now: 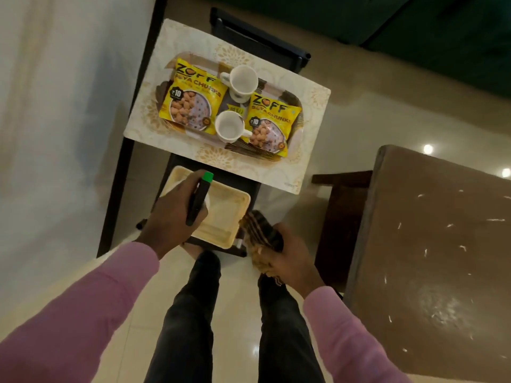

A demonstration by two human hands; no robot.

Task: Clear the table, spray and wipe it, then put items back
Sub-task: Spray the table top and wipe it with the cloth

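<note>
My left hand (171, 217) grips a black spray bottle with a green cap (199, 200) above a cream tray (226, 217) on a low shelf. My right hand (282, 252) holds a bunched brown striped cloth (262, 230) beside that tray. Farther ahead, a patterned tray (298, 106) rests on a white placemat (276, 170). On it lie two yellow soya chunk packets (190, 100) (271, 123) and two white cups (243, 81) (228, 127). The brown wooden table (431, 244) at my right is bare, with white streaks and a hazy patch on its top.
A dark chair (262, 42) stands beyond the placemat. A white curtain (55, 106) hangs at the left. A dark green sofa (414, 23) fills the far right. A dark wooden stool (343, 200) sits between the shelf and the table. My legs stand on glossy tile floor.
</note>
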